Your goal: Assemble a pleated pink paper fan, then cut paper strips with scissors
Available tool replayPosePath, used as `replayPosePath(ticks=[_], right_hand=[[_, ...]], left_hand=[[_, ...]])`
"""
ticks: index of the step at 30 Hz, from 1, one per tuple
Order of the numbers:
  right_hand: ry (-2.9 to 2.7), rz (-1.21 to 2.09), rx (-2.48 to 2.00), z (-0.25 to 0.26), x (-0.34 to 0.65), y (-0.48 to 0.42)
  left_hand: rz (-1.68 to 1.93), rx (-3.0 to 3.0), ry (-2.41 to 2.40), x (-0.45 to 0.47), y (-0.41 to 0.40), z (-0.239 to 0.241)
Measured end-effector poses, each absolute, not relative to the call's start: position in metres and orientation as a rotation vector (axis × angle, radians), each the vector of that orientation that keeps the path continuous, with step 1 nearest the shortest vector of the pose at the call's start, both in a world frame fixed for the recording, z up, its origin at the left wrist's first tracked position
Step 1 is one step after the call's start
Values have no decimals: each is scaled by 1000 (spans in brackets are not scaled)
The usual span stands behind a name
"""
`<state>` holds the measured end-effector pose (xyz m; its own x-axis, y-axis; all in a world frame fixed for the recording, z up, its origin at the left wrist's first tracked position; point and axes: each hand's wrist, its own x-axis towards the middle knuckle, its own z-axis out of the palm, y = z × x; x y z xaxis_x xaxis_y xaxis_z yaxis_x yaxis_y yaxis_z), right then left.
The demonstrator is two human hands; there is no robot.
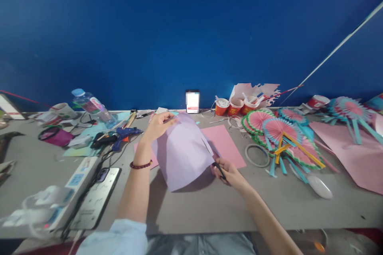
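My left hand (161, 125) pinches the upper left edge of a sheet of lilac paper (182, 155), which bows upward off the table. Black-handled scissors (220, 169) are in my right hand (229, 172) at the sheet's right side. Their blades lie at a slit in the paper, with a narrow strip parting from the right edge. Pink paper (226, 143) lies flat beneath and behind the lilac sheet.
Folded paper fans (283, 127) and a roll of tape (257, 155) lie to the right. Paper cups (236, 106) and a propped phone (192, 102) stand at the back. Leftward are a bottle (94, 105), a glue gun (124, 135), another phone (97, 197) and a power strip (72, 191).
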<state>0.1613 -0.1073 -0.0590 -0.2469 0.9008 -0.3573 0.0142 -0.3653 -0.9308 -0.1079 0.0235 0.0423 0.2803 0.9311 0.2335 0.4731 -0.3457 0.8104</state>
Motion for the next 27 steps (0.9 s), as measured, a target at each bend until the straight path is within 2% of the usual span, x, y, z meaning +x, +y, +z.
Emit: replayPosePath(ticks=[27], right_hand=[[-1091,1680,-1327,-53,159,-108]], left_hand=[[959,1923,1267,-109,24,42]])
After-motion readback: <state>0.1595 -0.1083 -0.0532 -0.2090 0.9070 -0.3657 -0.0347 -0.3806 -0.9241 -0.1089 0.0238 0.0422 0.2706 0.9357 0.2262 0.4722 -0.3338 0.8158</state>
